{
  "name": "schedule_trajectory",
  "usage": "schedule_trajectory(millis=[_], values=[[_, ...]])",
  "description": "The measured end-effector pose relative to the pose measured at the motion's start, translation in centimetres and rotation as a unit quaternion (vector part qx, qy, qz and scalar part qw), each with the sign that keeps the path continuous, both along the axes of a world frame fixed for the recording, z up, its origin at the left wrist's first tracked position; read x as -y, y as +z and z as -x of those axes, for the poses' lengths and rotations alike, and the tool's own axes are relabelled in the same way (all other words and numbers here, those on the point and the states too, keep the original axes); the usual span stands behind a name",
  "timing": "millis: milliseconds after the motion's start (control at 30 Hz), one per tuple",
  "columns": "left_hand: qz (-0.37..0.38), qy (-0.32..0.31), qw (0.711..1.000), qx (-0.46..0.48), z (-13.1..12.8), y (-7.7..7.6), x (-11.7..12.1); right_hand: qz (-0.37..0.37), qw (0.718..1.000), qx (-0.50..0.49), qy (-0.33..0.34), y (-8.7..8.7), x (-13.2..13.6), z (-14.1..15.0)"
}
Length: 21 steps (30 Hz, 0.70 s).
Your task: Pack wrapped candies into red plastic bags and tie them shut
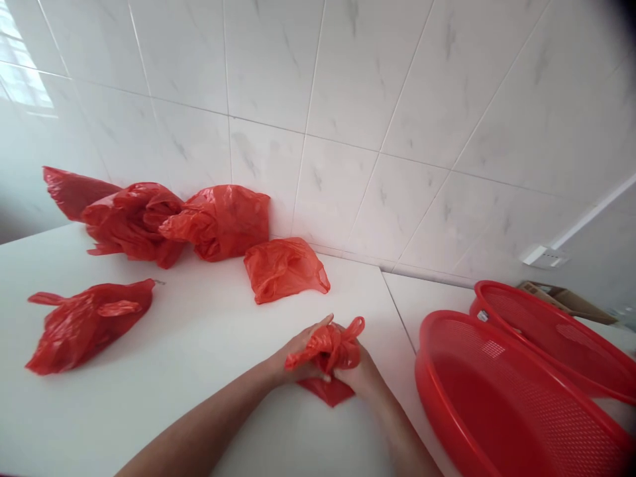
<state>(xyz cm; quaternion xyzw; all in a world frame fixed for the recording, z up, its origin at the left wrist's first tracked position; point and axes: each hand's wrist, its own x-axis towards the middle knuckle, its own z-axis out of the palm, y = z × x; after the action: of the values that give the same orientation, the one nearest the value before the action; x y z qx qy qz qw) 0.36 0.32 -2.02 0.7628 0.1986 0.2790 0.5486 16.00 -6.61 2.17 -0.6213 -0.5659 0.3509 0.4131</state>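
Observation:
A red plastic bag (332,346) is bunched between my two hands, low in the middle of the head view over the white table. Its handles and gathered top stick up, and a pointed lower part shows beneath. My left hand (298,354) wraps the bag from the left, fingers mostly hidden behind the plastic. From the other side my right hand (355,374) closes round it. What the bag contains, if anything, is hidden. Just beyond my hands another red bag (285,267) lies loosely crumpled near the wall.
More red bags (226,222) are heaped at the back left against the tiled wall. One red bag (89,324) lies apart on the left of the white table (199,338). Two red plastic baskets (427,371) stand on the right, with a cardboard box (571,301) behind them.

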Motion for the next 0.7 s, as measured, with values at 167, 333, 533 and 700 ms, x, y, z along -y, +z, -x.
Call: schedule_trajectory(millis=[167, 333, 533, 700], values=[[0.140, 0.167, 0.976, 0.020, -1.0, 0.2, -0.7, -0.026, 0.995, 0.013, -0.097, -2.3, -3.0, 0.1], [0.136, 0.215, 0.966, 0.054, -0.4, 0.4, -1.2, -0.079, 0.989, -0.029, -0.125, -2.9, -3.7, 1.7], [0.050, 0.172, 0.983, 0.043, 1.2, 0.7, -1.5, -0.092, 0.990, -0.054, -0.092, -3.9, -3.4, 0.5], [0.014, 0.090, 0.991, 0.101, 2.0, 0.5, -1.3, -0.086, 0.975, -0.194, 0.066, -2.7, -2.7, -1.7]])
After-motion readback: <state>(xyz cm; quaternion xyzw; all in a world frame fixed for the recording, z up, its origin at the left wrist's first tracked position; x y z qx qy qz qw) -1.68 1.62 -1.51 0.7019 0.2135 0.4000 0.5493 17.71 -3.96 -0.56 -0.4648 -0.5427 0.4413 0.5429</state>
